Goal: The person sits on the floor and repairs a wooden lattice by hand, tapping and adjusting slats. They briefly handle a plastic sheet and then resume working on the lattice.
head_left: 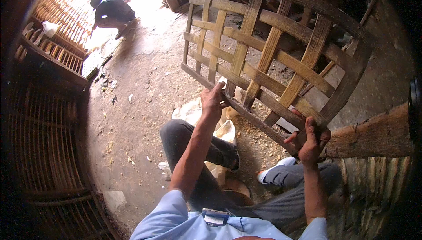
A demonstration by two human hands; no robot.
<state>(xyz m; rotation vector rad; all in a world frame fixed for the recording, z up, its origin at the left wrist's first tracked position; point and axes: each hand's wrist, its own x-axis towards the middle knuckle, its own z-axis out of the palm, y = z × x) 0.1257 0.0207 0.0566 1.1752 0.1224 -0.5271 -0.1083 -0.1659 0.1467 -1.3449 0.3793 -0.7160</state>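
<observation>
A large woven panel [269, 46] of flat wood or bamboo strips, set in a darker wooden frame, is tilted up in front of me. My left hand [213, 101] is closed on its lower rail, left of the middle, with the thumb against the strips. At the lower right corner, my right hand [311, 142] grips the frame with thumb up and fingers wrapped around it. Below the panel, between my legs, lies a pale crumpled sack [225, 131], partly hidden by my knee.
Dirt floor [132, 121] with scattered chips lies around me. Slatted wooden walls or cages [44, 139] stand along the left. A person in dark clothes [113, 11] crouches by the bright opening, with another person behind. A rough wooden beam [371, 133] is close on the right.
</observation>
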